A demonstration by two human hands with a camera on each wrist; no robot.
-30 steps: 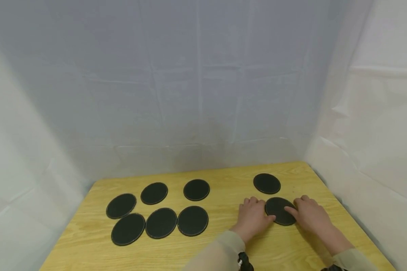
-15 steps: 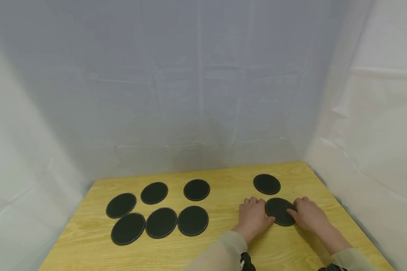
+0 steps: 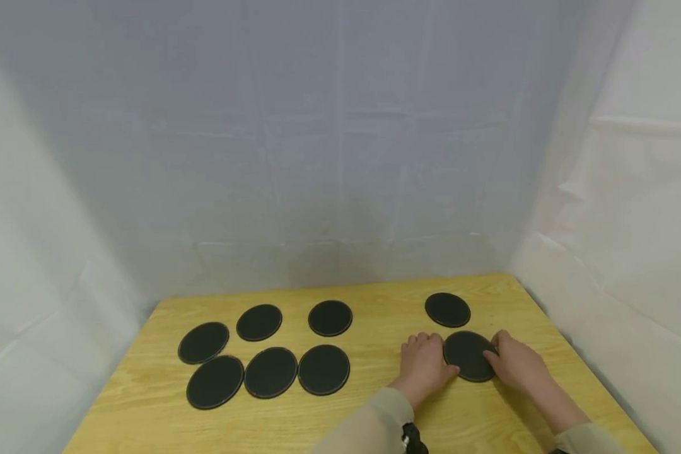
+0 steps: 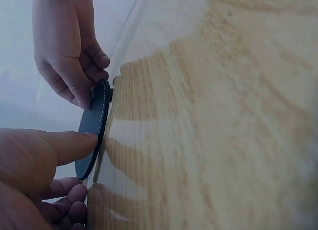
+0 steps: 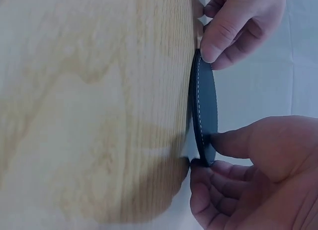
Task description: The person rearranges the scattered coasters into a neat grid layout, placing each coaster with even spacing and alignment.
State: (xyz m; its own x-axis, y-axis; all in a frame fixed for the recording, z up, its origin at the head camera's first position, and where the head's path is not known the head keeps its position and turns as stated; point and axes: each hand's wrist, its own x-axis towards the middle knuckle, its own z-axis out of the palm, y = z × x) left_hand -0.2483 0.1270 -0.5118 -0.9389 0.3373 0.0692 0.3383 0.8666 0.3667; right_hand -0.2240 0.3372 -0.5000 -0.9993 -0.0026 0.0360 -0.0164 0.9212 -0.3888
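Note:
Both hands are at one round black coaster (image 3: 468, 356) at the right of the wooden table. Light stitching runs round its rim, and its edge looks layered in the right wrist view. My left hand (image 3: 422, 366) grips the left side, thumb on the near left rim and fingers beyond the edge. At the opposite side my right hand (image 3: 516, 362) pinches the rim, its thumb on top and its fingers at the underside (image 5: 211, 163). A shadow gap shows under the coaster on the right hand's side in the right wrist view. Directly behind lies another black coaster (image 3: 448, 309).
Several more black coasters lie flat on the left half of the table (image 3: 374, 410), in a back row with one coaster (image 3: 330, 318) and a front row with another (image 3: 324, 370). White sheeting (image 3: 340, 157) hangs behind and at both sides.
My right thumb has slid from the coaster's top toward its right rim. The coaster has shifted very slightly toward me; my left hand has kept its hold. The other coasters have stayed put.

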